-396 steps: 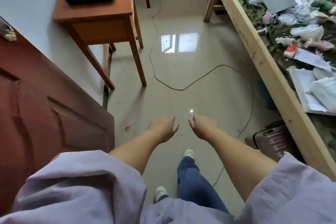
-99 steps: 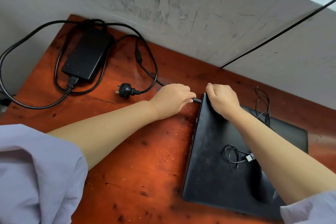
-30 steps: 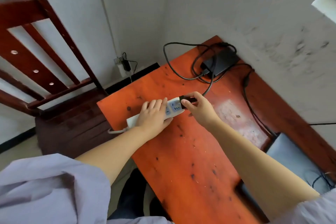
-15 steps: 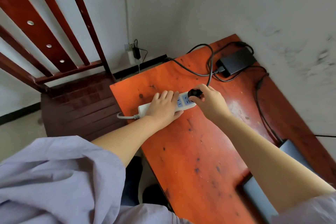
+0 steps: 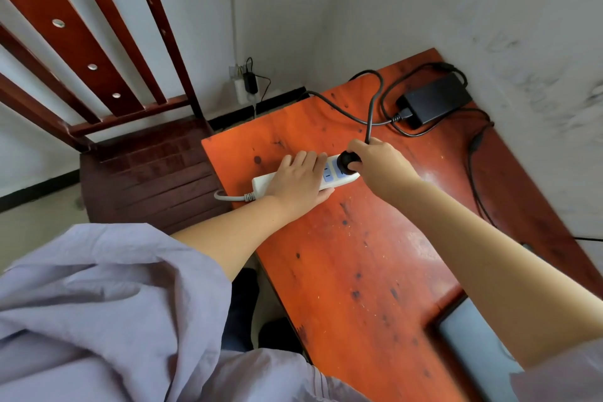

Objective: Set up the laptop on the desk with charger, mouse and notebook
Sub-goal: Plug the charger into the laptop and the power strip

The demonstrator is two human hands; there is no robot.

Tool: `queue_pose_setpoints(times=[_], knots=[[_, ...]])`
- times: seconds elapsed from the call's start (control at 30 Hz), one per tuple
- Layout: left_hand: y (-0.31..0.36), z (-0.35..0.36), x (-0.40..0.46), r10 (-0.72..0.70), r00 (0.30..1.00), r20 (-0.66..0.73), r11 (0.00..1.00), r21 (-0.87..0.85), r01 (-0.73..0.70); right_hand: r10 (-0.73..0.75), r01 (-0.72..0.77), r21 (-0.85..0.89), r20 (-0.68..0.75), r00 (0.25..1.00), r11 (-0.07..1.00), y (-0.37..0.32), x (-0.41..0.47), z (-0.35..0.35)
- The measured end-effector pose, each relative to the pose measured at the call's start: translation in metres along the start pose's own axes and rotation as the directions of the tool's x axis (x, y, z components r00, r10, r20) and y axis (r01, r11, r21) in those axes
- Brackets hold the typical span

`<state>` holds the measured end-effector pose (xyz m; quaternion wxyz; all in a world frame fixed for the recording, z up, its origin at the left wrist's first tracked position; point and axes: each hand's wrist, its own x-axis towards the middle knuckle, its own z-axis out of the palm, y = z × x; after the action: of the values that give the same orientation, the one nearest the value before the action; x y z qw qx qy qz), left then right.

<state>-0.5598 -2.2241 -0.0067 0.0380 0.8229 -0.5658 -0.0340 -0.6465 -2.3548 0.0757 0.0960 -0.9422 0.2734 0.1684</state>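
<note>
A white power strip [image 5: 339, 176] lies on the reddish wooden desk [image 5: 352, 264] near its far left edge. My left hand [image 5: 297, 181] presses flat on the strip's middle and holds it down. My right hand [image 5: 378, 161] grips the charger's black plug [image 5: 348, 160], which sits on the strip's right end socket. The plug's black cable [image 5: 372, 101] loops back to the black charger brick [image 5: 434, 99] in the desk's far corner. A grey corner of the laptop [image 5: 473, 352] shows at the lower right, mostly hidden by my right arm.
A dark red wooden chair [image 5: 140, 170] stands left of the desk. A wall socket with a black adapter [image 5: 249, 83] sits low on the wall behind. A second thin charger cable [image 5: 473, 166] runs along the desk's right side by the wall. My feet show under the desk.
My right hand has brought the black plug down onto the strip's end socket. My left hand stays pressed on the strip. The view has shifted slightly right.
</note>
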Motion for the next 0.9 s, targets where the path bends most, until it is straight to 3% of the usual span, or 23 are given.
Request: queue_pose_setpoints(times=[0.33, 0.5, 0.63, 0.9], knots=[[0.0, -0.003, -0.001, 0.008, 1.0, 0.005, 1.0, 0.02, -0.008, -0.069, 0.081, -0.08, 0.137, 0.988, 0.994, -0.001, 0.006, -0.009], [0.001, -0.004, 0.001, -0.004, 1.0, 0.014, 0.999, 0.033, 0.004, 0.016, -0.016, 0.003, 0.113, 0.993, 1.0, -0.001, 0.002, -0.007], [0.002, -0.003, -0.001, -0.012, 1.0, 0.02, 0.999, 0.036, 0.011, -0.023, 0.029, -0.085, 0.065, 0.998, 0.996, -0.011, -0.011, 0.004], [0.001, -0.003, 0.0, -0.007, 1.0, 0.021, 0.999, 0.051, 0.006, -0.036, 0.046, -0.1, 0.093, 0.995, 0.994, -0.003, -0.007, 0.004]])
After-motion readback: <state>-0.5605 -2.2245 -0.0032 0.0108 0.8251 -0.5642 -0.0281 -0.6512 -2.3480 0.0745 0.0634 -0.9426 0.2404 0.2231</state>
